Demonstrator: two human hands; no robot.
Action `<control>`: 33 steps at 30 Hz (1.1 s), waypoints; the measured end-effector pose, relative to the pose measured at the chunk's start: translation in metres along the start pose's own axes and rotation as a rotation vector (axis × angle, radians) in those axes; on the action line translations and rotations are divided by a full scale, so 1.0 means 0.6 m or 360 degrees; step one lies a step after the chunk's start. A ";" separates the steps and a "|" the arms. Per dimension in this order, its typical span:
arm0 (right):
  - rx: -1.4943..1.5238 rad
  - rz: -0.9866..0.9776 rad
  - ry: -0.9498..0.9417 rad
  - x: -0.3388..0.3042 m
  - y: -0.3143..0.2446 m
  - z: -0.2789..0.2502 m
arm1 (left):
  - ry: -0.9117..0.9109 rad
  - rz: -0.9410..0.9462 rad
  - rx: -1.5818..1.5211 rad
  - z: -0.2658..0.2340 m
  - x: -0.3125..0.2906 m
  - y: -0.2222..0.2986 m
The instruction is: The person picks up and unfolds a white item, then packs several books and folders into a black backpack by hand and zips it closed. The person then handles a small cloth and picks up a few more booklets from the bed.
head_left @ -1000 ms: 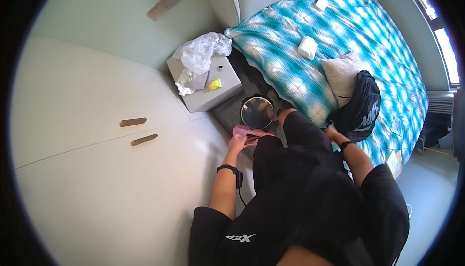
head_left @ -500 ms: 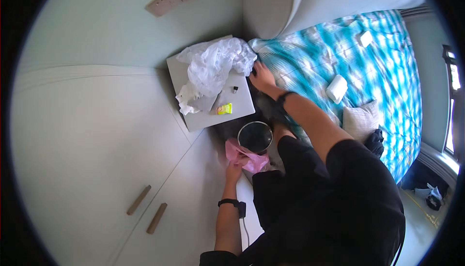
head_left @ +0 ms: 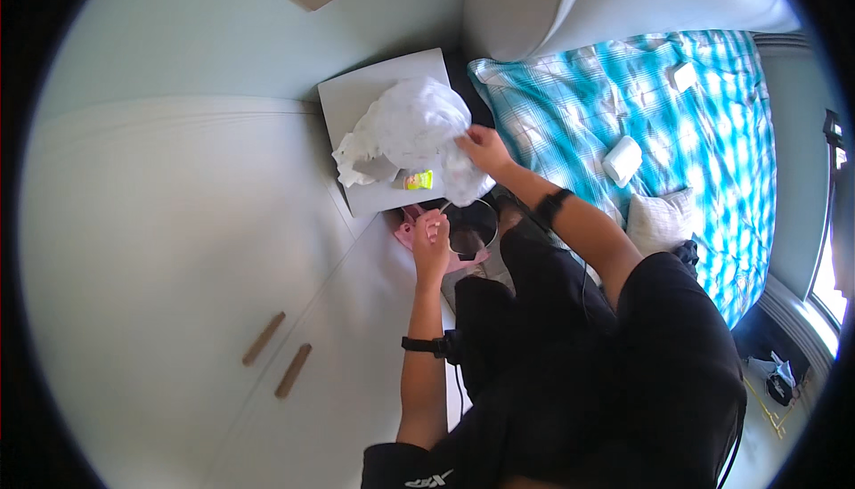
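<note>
My right hand [head_left: 486,150] is closed on the edge of a crumpled white translucent plastic bag [head_left: 419,119]. The bag lies over a white bedside cabinet top [head_left: 383,79] and hangs down past its near edge, over a dark round bin [head_left: 474,226]. Beside the bin's rim is my left hand [head_left: 431,244], its fingers loosely curled and apart, seemingly with nothing between them. A pink plastic bag [head_left: 405,232] shows behind that hand and along the bin's near side. On the cabinet top sits a small yellow-green packet [head_left: 419,180], next to crumpled white tissue [head_left: 354,158].
To the right stands a bed with a teal checked cover [head_left: 552,106], holding a white pack [head_left: 622,160], a white box [head_left: 683,77] and a pale cushion [head_left: 661,220]. White cabinet doors with wooden handles [head_left: 264,338] fill the left. My legs stand close to the bin.
My right hand has come nearer from the cabinet's far right edge, drawing the white bag toward the bin. My left hand has moved up from the pink bag to the bin's rim.
</note>
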State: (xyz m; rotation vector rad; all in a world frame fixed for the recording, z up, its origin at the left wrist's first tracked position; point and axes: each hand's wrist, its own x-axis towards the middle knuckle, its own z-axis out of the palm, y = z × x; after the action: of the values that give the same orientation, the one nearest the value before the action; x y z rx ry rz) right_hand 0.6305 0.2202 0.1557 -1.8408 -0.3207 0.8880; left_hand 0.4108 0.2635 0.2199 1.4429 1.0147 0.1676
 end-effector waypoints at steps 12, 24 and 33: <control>-0.0092 0.0102 0.0070 -0.685 -0.037 -0.229 | -0.1472 0.0217 -0.0046 0.185 -0.263 0.041; 0.0627 0.0400 0.2318 -1.132 0.178 -0.218 | -0.2062 0.0220 0.0679 0.324 -0.450 -0.015; 0.1886 -0.0400 0.2937 -1.322 0.273 -0.217 | -0.1318 -0.0392 -0.0015 0.405 -0.438 -0.089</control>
State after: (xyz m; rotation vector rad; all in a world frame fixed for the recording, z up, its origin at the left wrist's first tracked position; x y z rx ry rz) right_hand 0.1446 -0.4019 0.3780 -0.7945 0.9246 -0.8638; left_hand 0.3883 -0.0960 0.2512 1.1873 0.4867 -0.5653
